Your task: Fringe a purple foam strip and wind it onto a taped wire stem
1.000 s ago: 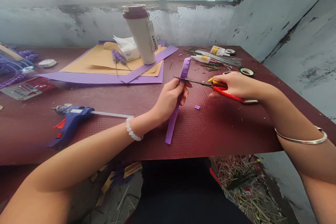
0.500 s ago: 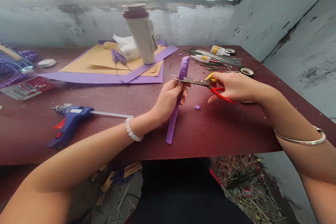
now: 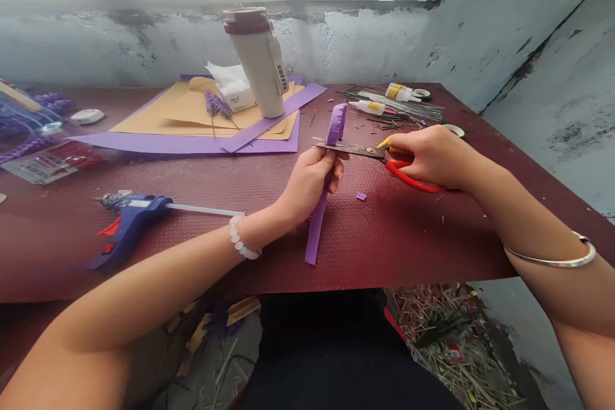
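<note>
From my head, the one camera faces forward and down, with my left hand (image 3: 307, 180) and right hand (image 3: 435, 155) near, the wall (image 3: 375, 45) farther off.

Small craft wkshp, by the looks: scissors (image 3: 371, 150) mid-frame, glue gun (image 3: 132, 224) ctr-L, squeeze bottles (image 3: 371, 107) & thin wires (image 3: 416, 108) upper R, tan sheets (image 3: 148, 118) upper L, flaking wall (image 3: 394, 38) up top, strawlike litter (image 3: 464, 359) btm R.

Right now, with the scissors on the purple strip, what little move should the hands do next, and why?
Probably one small snip: the right hand holds the scissors across the purple strip, and the left hand pinches the strip just below. Its upper part looks slit already.
</note>
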